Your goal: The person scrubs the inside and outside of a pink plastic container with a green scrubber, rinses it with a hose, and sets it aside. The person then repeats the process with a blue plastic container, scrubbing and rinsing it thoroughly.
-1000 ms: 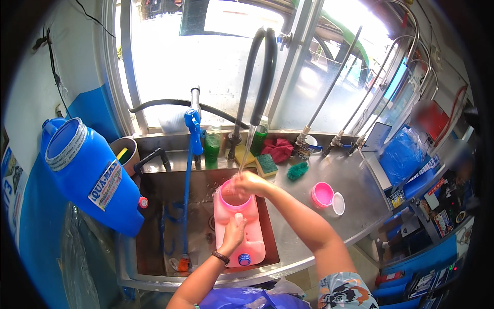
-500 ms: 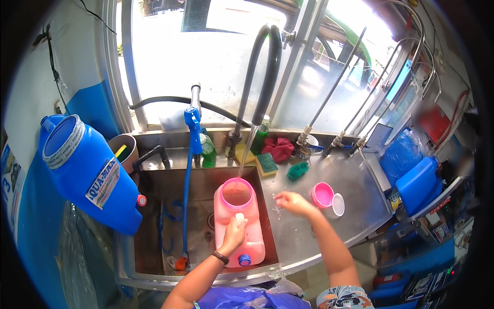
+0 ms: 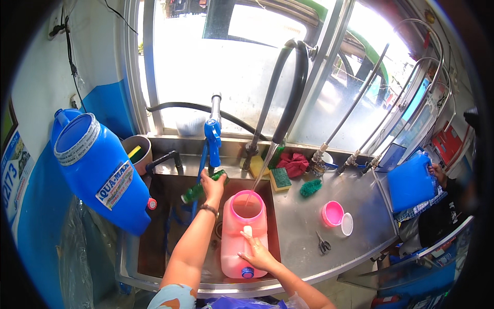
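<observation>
The left hand (image 3: 211, 186) has moved from the pink jug (image 3: 232, 252) to a green bottle (image 3: 192, 194), lifted and tilted over the sink (image 3: 154, 252); the right hand (image 3: 257, 255) has crossed from above the worktop (image 3: 290, 221) to the jug. The left fingers are clamped around the bottle. The right fingers are parted against the jug near its handle (image 3: 247, 232); I cannot tell whether they grip it.

The one pink jug sits in the sink, its round mouth upward and its blue cap (image 3: 247, 272) toward the person. One stream of water (image 3: 260, 176) from a black hose (image 3: 294, 95) falls into it. Behind the sink are a second green bottle (image 3: 279, 152), two sponges (image 3: 280, 177) and one dark red cloth (image 3: 294, 164). On the worktop lie one green scrubber (image 3: 311, 188), one pink tub (image 3: 333, 212), one white lid (image 3: 347, 224) and one pair of scissors (image 3: 324, 244).

There are two large blue containers. The left one (image 3: 98, 167) carries a printed label (image 3: 115, 185) and a printed band round its neck; a poster (image 3: 16, 177) on the wall has large lettering. The right one (image 3: 411, 180) is touched by a co-worker's hand (image 3: 438, 175).

The second bottle is partly hidden by the hose, and the co-worker is dim near the dark rim.
</observation>
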The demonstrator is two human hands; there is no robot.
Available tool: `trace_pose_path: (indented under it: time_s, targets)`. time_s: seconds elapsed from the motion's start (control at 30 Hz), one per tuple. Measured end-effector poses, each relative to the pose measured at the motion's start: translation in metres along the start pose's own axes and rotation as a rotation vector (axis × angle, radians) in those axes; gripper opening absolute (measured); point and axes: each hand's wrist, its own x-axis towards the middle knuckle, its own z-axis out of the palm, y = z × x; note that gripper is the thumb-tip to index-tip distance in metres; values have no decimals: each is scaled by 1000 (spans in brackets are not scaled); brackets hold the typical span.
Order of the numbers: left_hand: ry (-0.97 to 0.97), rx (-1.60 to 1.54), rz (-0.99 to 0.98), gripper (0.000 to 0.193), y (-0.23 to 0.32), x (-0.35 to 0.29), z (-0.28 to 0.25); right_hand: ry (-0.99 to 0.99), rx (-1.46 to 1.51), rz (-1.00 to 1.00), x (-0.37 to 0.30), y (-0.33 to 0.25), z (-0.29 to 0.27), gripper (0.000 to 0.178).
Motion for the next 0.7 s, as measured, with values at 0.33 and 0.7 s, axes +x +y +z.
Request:
trace_pose_path:
  time_s: [0.33, 0.7]
  targets:
    - [108, -59, 367, 22, -87, 37, -10, 137, 38, -99, -10, 9, -3, 70]
    - [-667, 1077, 437, 49, -271, -25, -20, 349, 3, -123, -13, 17, 6, 59]
